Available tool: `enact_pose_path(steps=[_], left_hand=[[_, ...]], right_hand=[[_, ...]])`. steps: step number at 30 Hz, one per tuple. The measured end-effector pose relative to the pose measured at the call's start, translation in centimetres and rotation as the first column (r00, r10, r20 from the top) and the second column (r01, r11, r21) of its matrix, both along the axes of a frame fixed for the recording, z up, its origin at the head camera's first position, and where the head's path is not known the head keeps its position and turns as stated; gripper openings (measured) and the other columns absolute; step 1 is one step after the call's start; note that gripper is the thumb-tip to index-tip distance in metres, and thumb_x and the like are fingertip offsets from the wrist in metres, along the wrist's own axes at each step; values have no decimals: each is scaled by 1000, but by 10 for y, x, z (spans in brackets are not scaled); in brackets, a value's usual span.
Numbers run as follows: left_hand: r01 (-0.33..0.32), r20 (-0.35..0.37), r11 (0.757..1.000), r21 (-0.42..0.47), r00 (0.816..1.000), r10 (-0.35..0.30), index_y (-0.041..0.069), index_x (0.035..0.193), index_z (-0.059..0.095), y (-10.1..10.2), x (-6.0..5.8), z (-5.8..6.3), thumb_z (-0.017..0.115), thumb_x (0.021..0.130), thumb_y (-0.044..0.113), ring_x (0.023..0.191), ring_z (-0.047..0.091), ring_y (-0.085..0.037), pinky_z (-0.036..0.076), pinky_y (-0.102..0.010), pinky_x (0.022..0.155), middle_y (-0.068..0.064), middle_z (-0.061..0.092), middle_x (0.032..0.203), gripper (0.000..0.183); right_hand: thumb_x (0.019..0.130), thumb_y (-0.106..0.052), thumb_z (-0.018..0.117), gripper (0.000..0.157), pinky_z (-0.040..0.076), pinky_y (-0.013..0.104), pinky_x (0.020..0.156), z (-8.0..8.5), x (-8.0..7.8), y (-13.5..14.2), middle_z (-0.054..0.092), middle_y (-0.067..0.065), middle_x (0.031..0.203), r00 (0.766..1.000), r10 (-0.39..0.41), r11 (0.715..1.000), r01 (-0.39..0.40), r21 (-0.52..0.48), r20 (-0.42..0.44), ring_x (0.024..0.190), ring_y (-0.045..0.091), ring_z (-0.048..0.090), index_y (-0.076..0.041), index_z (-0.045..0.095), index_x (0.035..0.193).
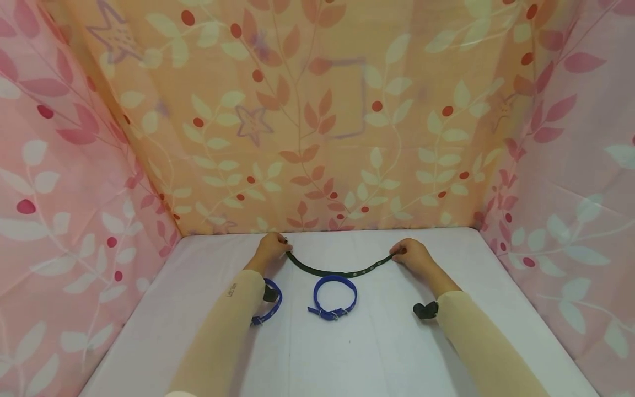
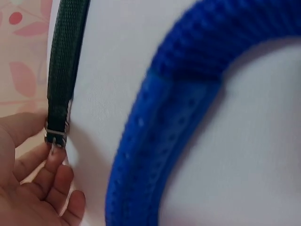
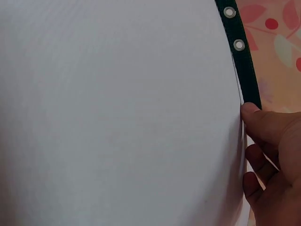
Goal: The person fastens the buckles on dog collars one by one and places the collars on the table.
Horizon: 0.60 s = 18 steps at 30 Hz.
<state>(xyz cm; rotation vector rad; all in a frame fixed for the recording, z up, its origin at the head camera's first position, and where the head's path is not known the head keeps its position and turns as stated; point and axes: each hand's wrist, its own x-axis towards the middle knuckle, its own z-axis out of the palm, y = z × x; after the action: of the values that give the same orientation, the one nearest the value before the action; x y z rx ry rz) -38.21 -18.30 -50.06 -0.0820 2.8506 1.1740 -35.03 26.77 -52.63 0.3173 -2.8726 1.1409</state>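
A dark green collar point(image 1: 317, 272) with metal eyelets hangs in a shallow curve between the two hands, unbuckled. The left hand point(image 1: 271, 248) pinches its buckle end; in the left wrist view the metal buckle point(image 2: 55, 134) shows between thumb and fingers. At the other end, the right hand point(image 1: 413, 255) pinches the plain tip past the eyelets point(image 3: 239, 45). Just below the curve lies a blue collar point(image 1: 355, 295), buckled into a ring. A second blue collar point(image 1: 275, 310) lies partly hidden under the left forearm, and looms large in the left wrist view.
A white table point(image 1: 377, 353) carries everything. Patterned cloth walls stand on the left point(image 1: 74, 182), at the back point(image 1: 297, 138) and on the right point(image 1: 570, 182). Dark wrist cameras sit at the left cuff point(image 1: 270, 293) and the right cuff point(image 1: 425, 310).
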Motion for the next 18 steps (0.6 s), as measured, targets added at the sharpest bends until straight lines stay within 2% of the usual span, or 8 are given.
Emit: enact_pose_path(steps=[6, 9, 12, 15, 18], left_hand=[[-40, -42, 993, -108, 998, 36, -1, 95, 73, 7, 8, 8, 71, 85, 12, 93, 64, -29, 53, -39, 85, -14, 74, 98, 17], [-93, -38, 977, -194, 995, 87, 4, 84, 72, 9, 12, 12, 68, 85, 15, 85, 63, -27, 53, -39, 77, -10, 72, 88, 12], [-132, -21, 956, -260, 991, 131, 6, 81, 68, 11, 13, 13, 66, 87, 19, 83, 62, -27, 53, -42, 74, -9, 68, 85, 14], [-148, -14, 946, -288, 989, 150, 7, 81, 65, 11, 14, 13, 66, 88, 19, 84, 62, -27, 54, -44, 75, -9, 65, 85, 14], [-154, -21, 949, -274, 988, 154, 5, 80, 69, 10, 15, 13, 67, 87, 18, 84, 64, -28, 55, -44, 75, -10, 68, 85, 15]], right_hand=[[89, -14, 80, 13, 49, 42, 92, -1, 3, 8, 70, 7, 102, 999, 34, 999, -35, -32, -24, 97, 22, 62, -11, 75, 101], [90, -15, 80, 14, 50, 41, 91, 1, 6, 10, 72, 6, 103, 999, 35, 997, -36, -62, -15, 96, 21, 64, -11, 74, 103], [91, -14, 79, 15, 51, 37, 87, 3, 10, 10, 73, 6, 102, 999, 41, 996, -41, -84, -8, 92, 20, 63, -11, 74, 104], [92, -14, 77, 14, 51, 34, 82, 4, 12, 9, 73, 5, 102, 999, 45, 995, -46, -88, -6, 89, 20, 62, -11, 74, 105], [92, -14, 77, 13, 50, 33, 80, 4, 14, 7, 74, 3, 100, 999, 39, 995, -39, -92, -7, 87, 19, 61, -12, 75, 105]])
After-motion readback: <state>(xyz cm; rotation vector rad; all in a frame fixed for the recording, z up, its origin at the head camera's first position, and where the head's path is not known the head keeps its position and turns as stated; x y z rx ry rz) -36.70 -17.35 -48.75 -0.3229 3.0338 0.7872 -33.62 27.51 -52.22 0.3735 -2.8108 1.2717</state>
